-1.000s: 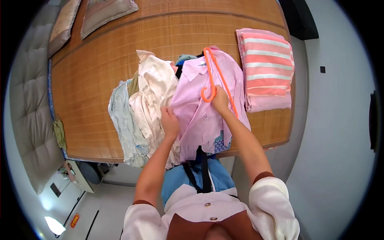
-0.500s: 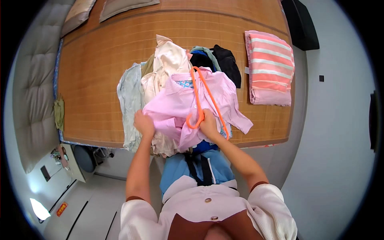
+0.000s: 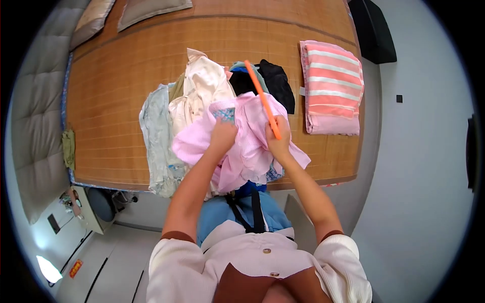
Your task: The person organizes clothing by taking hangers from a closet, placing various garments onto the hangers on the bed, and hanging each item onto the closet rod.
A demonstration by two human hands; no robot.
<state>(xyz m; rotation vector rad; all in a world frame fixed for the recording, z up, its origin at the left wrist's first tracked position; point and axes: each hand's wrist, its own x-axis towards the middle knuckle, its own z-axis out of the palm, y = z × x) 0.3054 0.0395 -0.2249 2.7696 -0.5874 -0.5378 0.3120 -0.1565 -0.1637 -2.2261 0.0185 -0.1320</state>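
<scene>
A pink striped shirt [image 3: 247, 131] lies loosely over the pile at the near edge of the bed. My left hand [image 3: 224, 135] is closed on the shirt just below its collar, where a patterned blue patch [image 3: 224, 114] shows. In my right hand [image 3: 278, 139] is an orange clothes hanger [image 3: 261, 93], turned nearly edge-on and slanting up to the left above the shirt. A cream satin garment [image 3: 202, 81] lies behind, with a pale grey-blue garment [image 3: 155, 126] to its left. Dark clothes [image 3: 278, 83] lie behind and to the right.
A folded pink striped blanket or towel [image 3: 333, 86] rests on the bed mat [image 3: 116, 101] at the right. An olive cloth [image 3: 68, 149] hangs by the padded headboard [image 3: 38, 116]. Cushions [image 3: 151, 11] lie at the far left. A dark stool [image 3: 101, 203] stands below the bed.
My left hand has moved up and right from the shirt's left side to its collar area. My right hand has raised the hanger and turned it from flat-facing to edge-on.
</scene>
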